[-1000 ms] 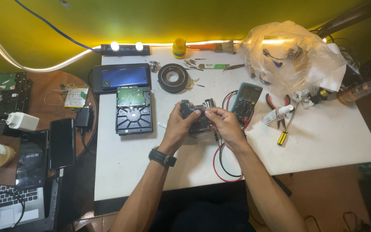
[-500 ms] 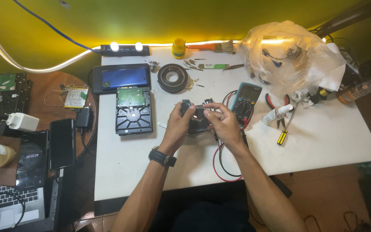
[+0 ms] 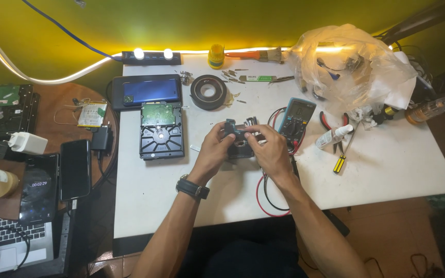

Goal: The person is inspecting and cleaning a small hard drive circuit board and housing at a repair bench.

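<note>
Both of my hands grip a small dark device (image 3: 238, 141) with metal parts, held just above the white table (image 3: 387, 164) near its middle. My left hand (image 3: 213, 152), a black watch on its wrist, clasps the device's left side. My right hand (image 3: 269, 149) holds its right side, fingers curled over the top. A blue multimeter (image 3: 296, 117) lies just to the right of my hands, its red and black leads (image 3: 261, 193) looping under my right wrist. An upturned hard drive (image 3: 160, 131) lies to the left.
At the back are a dark tablet (image 3: 148, 91), a black tape roll (image 3: 208, 91), a yellow bottle (image 3: 216, 55) and a brush (image 3: 263, 54). A crumpled plastic bag (image 3: 346, 67), red pliers (image 3: 336, 123) and a yellow screwdriver (image 3: 342, 160) lie right. Phones (image 3: 74, 169) and a laptop (image 3: 11, 242) sit left.
My hands have shifted slightly on the device, turning it a little. Everything else on the table stays where it was.
</note>
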